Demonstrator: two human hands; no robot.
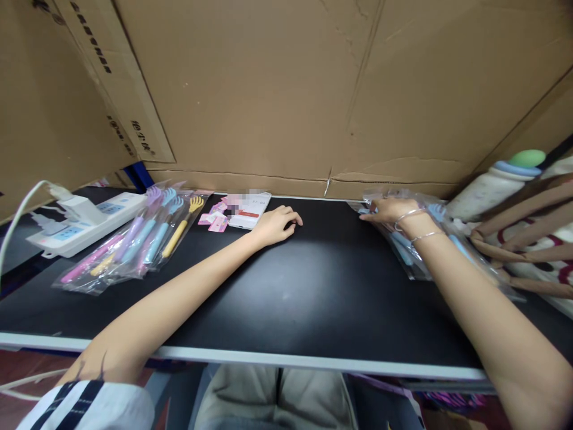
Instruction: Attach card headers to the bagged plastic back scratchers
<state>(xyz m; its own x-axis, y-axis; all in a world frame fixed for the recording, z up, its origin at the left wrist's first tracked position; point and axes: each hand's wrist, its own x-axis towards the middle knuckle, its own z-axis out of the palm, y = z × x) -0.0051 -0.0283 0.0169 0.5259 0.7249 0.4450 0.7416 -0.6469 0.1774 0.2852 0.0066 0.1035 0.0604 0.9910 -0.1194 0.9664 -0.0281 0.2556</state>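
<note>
Now we rest our left hand (275,224) loosely curled, empty, on the black table (286,298) | right hand (388,210) flat atop bagged scratchers (405,251) at right; grip unclear.

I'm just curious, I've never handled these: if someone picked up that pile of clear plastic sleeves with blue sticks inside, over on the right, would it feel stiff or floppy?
The pile of clear plastic sleeves with blue sticks would probably slip: the glossy film is crinkled and the sleeves lie loosely overlapped. Each likely stays fairly straight along its stick while the film edges flop. The right hand rests on the pile's far end.
</note>
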